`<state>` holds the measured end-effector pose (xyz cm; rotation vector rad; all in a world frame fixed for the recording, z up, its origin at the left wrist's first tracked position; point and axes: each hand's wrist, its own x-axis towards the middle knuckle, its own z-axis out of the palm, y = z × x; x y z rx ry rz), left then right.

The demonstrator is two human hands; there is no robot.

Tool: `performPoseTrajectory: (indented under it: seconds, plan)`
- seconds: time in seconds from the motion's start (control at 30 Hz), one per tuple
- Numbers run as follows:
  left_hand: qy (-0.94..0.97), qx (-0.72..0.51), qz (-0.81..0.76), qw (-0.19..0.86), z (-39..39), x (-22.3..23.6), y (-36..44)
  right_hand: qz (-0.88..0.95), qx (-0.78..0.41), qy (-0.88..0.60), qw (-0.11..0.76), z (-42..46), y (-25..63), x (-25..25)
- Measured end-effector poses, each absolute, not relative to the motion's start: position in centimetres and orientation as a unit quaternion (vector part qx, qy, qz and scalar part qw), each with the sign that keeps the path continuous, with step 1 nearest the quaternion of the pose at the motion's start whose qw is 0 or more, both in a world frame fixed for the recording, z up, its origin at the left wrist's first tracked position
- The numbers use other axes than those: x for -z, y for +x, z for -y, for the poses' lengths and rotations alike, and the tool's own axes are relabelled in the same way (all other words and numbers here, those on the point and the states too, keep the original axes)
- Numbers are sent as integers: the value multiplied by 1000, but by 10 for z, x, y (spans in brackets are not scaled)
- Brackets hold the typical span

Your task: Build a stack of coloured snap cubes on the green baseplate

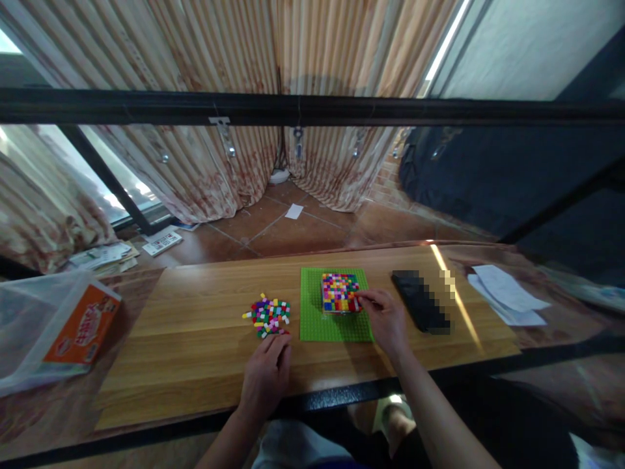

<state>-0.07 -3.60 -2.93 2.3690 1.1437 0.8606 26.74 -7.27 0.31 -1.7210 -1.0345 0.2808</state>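
Note:
A green studded baseplate [310, 319] lies on the wooden table, bearing a block built of small multicoloured toy bricks [340, 291]. At the right side of that block is my right hand [385, 319], thumb and fingertips pinched together against its edge. Whatever the pinch holds is too small to make out. To the left of the baseplate, loose toy bricks [268, 314] in many colours form a pile. My left hand [266, 371] rests at the near edge of this pile with curled fingers. Its fingertips touch or nearly touch the closest bricks, and their grip is partly hidden.
A black, partly pixelated flat object [415, 299] lies right of the baseplate. White papers [508, 293] are farther right. A clear plastic bin [43, 293] with an orange package [81, 326] stands at the left. A dark rail [312, 111] crosses beyond the table [195, 352].

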Motion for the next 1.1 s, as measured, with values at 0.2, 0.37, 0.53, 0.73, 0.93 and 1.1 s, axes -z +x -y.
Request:
performPoseTrajectory:
  seconds: [0.2,0.37,0.53,0.73,0.93,1.1]
  plan:
    - [842,-302,-407,185,38,29,-2,382,-169,-713,563,67,266,8]
    - [843,-305,-404,183,38,28,-1,252,-303,-667,633,62,266,5]
    - [844,-308,-402,179,38,27,1,197,-385,-627,648,59,269,2]
    - [846,-305,-398,181,38,28,0,184,-395,-605,667,59,268,5]
    - [843,-309,-401,182,39,25,2,248,-299,-677,625,62,262,-3]
    - [837,-309,-406,196,41,24,3,466,-114,-699,531,66,222,-17]
